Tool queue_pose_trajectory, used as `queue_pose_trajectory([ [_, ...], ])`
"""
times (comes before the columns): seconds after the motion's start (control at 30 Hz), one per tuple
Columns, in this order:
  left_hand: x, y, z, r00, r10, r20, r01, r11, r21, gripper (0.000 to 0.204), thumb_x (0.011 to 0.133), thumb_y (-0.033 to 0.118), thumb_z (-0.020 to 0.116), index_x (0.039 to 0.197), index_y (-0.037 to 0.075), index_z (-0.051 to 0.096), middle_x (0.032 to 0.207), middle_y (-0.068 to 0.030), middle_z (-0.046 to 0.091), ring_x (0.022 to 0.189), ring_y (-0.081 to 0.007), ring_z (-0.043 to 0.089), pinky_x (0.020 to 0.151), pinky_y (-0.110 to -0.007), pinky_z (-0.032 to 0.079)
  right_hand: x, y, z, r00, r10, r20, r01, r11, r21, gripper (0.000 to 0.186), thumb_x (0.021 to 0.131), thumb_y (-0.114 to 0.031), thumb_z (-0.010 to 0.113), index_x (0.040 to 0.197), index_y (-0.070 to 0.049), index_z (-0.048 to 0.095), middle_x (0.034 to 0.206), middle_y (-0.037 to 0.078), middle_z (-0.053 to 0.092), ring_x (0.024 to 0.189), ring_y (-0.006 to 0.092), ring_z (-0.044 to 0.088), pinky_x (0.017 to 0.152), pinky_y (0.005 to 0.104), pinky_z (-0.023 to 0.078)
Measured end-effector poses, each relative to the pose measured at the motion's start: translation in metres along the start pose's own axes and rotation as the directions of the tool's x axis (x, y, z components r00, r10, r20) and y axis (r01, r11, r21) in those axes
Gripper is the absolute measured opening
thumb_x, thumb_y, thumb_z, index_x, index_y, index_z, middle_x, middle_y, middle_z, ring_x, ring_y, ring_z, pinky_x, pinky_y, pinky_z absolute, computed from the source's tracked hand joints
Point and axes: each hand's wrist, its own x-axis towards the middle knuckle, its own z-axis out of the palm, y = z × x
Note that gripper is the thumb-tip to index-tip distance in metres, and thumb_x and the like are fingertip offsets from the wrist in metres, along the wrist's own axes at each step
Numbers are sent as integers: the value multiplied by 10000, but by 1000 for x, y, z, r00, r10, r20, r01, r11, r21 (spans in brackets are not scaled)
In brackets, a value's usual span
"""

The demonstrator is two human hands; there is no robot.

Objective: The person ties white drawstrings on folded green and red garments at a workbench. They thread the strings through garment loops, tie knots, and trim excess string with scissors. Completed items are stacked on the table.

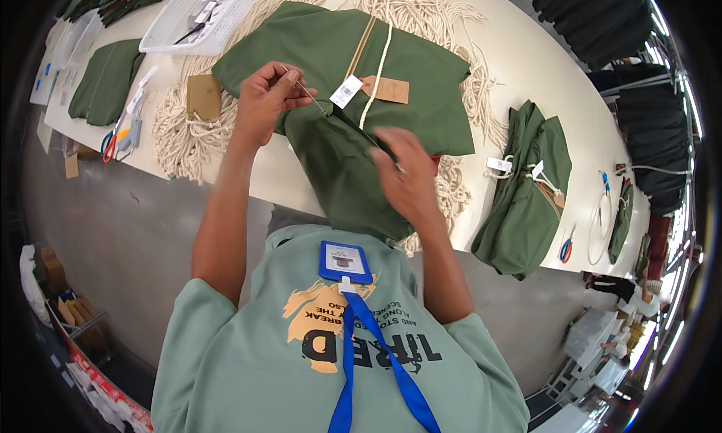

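Fingers of the left hand point(263, 98) pinched a thin metal needle-like tool point(307, 92) above the folded dark green fabric bag point(353, 95), which lay at the near edge of the long cream table point(526, 65) with its white paper tag point(346, 91) and brown cardboard tag point(389, 89). The right hand point(406, 179) rested on the bag's lower part, blurred, so I cannot tell its grip. Cream cotton ropes point(177, 132) lay beside the bag.

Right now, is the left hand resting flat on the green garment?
No, the left hand is raised, pinching a thin metal tool above the green garment.
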Motion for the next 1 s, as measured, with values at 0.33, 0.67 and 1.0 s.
queue_pose_trajectory([
  [0.33, -3, -26, 8, 981, 22, -195, -42, 994, -99, 144, 1015, 119, 570, 1000, -15, 619, 868, -79, 655, 802, -214, 724, 686, -299, 608, 33, 18, 79, 911, 343, 228, -400, 871, 286, 244, 955, -205, 672, 948, 39, 680, 644, -39, 518, 609, 58, 423, 553, 264, 373],
  [0.67, 22, -12, -7, 861, -275, 427, 47, 880, 472, 355, 884, -33, 570, 1226, 6, 656, 1063, -57, 709, 914, -75, 624, 717, -234, 499, 26, 20, 88, 901, 424, 98, -420, 789, 448, 221, 963, -182, 658, 907, 28, 618, 693, -41, 497, 656, 57, 419, 589, 249, 380],
  [1.0, 61, -28, -9, 683, -265, 681, -51, 912, 406, 245, 860, -14, 677, 1098, -9, 736, 1023, -77, 706, 941, -131, 639, 869, -285, 502, 24, 8, 107, 835, 543, -92, -450, 769, 454, 161, 973, -127, 620, 927, 26, 602, 717, -5, 507, 676, 76, 432, 611, 260, 395],
])
